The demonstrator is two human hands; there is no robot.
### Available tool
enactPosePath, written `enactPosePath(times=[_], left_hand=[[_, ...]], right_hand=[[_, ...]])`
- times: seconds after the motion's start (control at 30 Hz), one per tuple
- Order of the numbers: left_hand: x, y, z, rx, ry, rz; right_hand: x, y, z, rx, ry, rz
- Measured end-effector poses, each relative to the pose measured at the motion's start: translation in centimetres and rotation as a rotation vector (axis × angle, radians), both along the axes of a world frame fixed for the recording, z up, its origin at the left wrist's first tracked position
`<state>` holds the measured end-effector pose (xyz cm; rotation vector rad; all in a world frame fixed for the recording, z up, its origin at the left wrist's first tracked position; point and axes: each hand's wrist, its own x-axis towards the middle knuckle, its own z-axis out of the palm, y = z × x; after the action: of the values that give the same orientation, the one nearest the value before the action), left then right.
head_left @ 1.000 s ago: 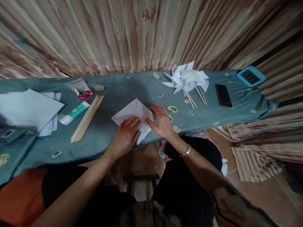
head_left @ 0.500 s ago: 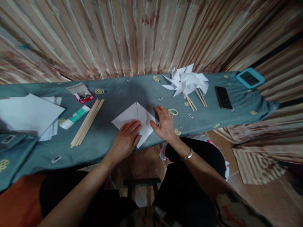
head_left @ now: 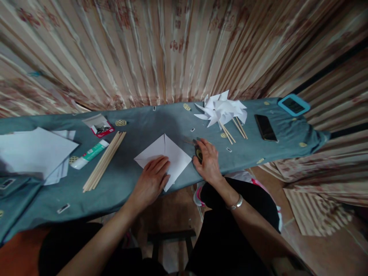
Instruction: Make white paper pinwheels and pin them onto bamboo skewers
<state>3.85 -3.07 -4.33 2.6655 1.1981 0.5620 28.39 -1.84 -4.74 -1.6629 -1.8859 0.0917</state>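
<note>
Mostly together, left fingers [head_left: 158, 164] touch paper [head_left: 178, 154]; right fingers [head_left: 205, 146] curled round scissors [head_left: 199, 153].

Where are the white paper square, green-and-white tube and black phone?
White paper square [head_left: 176, 157], head view: its right half.
Green-and-white tube [head_left: 91, 153], head view: its green label.
Black rectangular phone [head_left: 266, 127], head view: its dark screen.

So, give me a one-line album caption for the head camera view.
Left grip resting on a white paper square, right grip at the scissors, white paper pinwheels lying beyond.
</note>
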Motion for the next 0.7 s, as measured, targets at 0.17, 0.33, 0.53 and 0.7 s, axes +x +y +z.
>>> enactPosePath(times=[0.17, 0.33, 0.53, 0.7], left_hand=[[0.1, -0.1, 0.2, -0.016, 0.004, 0.008], [0.2, -0.2, 0.0, -0.021, -0.019, 0.038], [0.2, -0.2, 0.4, -0.037, -0.007, 0.024], [0.3, -0.3, 0.2, -0.036, -0.008, 0.03]], right_hand=[[-0.4, 0.1, 0.7, 0.052, 0.038, 0.071], [-2.9, 1.1, 0.9, 0.04, 0.092, 0.25], [-6.5, 3.3, 0.7, -0.049, 0.091, 0.361], [-7.9, 4.6, 0.3, -0.096, 0.085, 0.312]])
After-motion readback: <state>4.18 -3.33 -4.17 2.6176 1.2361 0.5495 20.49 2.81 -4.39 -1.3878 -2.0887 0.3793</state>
